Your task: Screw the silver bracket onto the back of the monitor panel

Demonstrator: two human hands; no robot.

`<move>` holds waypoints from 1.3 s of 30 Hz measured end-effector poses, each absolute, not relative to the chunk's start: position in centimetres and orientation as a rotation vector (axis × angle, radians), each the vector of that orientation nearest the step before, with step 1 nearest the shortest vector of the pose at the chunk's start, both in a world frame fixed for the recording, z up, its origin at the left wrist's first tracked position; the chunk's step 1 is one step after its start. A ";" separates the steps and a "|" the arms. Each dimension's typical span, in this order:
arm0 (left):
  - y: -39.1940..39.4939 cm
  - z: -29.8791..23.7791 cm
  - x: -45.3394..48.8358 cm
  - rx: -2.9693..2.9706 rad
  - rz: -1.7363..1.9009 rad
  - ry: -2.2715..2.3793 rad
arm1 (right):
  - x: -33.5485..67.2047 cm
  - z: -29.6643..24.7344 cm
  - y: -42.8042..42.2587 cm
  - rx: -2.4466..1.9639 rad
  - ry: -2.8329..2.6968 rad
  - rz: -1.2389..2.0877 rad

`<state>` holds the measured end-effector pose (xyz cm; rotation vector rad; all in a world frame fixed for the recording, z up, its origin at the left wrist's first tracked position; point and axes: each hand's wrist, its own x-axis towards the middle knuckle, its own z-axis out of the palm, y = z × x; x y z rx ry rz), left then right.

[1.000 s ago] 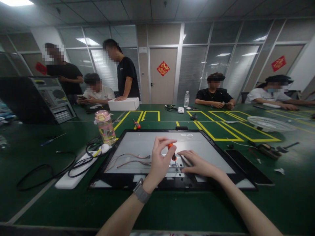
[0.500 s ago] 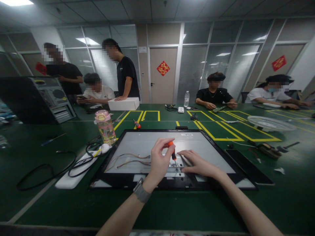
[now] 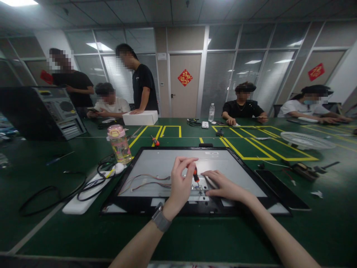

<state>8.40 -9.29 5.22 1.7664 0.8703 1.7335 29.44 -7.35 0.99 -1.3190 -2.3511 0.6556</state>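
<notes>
A display panel (image 3: 231, 167) with a black frame and grey back lies flat before me. My left hand (image 3: 181, 182) grips a red-and-black screwdriver (image 3: 196, 176) by its handle, thumb and fingers around the top. The screwdriver leans slightly, its tip down at a metal bracket (image 3: 205, 183) near the panel's lower middle. To the right of the tip, my right hand (image 3: 223, 185) rests on the bracket and panel, fingers stretched out and apart. Thin brown cables (image 3: 150, 178) run over the panel to the left of my left hand.
Left of the panel are a pink-lidded bottle (image 3: 119, 145), a white power strip (image 3: 80, 201) with black cords and a computer case (image 3: 55, 111). A dark phone-like slab (image 3: 281, 190) lies by the right edge. Another small screwdriver (image 3: 155, 142) lies behind. Several people are around the table.
My left fingers have shifted around the screwdriver's handle, hiding more of its top. My right hand stays put. Across the table, a person has lowered a green board and moved a hand left.
</notes>
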 end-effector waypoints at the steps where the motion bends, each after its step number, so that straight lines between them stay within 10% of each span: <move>1: -9.4 5.2 8.4 1.778 1.716 0.832 | 29.5 0.9 -7.3 -1.318 -2.351 0.659; 39: -9.6 5.4 8.3 1.839 1.791 0.888 | 29.2 1.4 -7.5 -1.315 -2.360 0.650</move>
